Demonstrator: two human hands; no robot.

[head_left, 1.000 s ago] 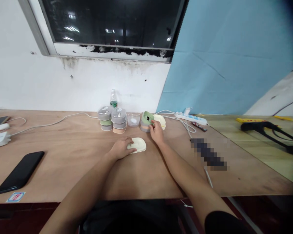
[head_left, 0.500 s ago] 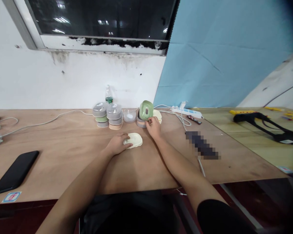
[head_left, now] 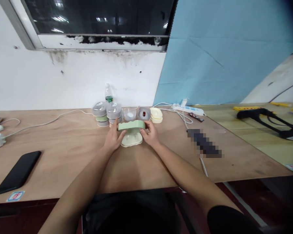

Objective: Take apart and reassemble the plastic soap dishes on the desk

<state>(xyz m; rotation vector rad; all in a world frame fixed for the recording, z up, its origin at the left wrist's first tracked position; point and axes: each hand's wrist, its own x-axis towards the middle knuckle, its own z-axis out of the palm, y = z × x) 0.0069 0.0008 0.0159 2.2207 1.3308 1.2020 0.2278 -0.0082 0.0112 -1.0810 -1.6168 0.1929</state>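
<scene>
A shallow green plastic tray-like part [head_left: 131, 125] is held level between my two hands. My left hand [head_left: 113, 138] grips its left end, and my right hand [head_left: 150, 134] grips its right end. Just below it, a cream-coloured oval part [head_left: 132, 139] lies on the table, partly covered from view by the green one. Behind stand a grey dish [head_left: 144, 113] with a small dark red thing in it, a clear container [head_left: 130, 115] and a stack of cream parts [head_left: 156, 115].
Stacked round boxes with grey lids [head_left: 114, 110] stand at the back left, before a clear bottle [head_left: 108, 94]. A black phone [head_left: 18, 172] lies at the left. A white power strip [head_left: 189, 110] and cables are at the right, near a blurred-out dark object [head_left: 205, 143].
My right hand has brought the green part from the back over the cream part and tilted it level. My left hand has left the cream part and taken the green part's left end.
</scene>
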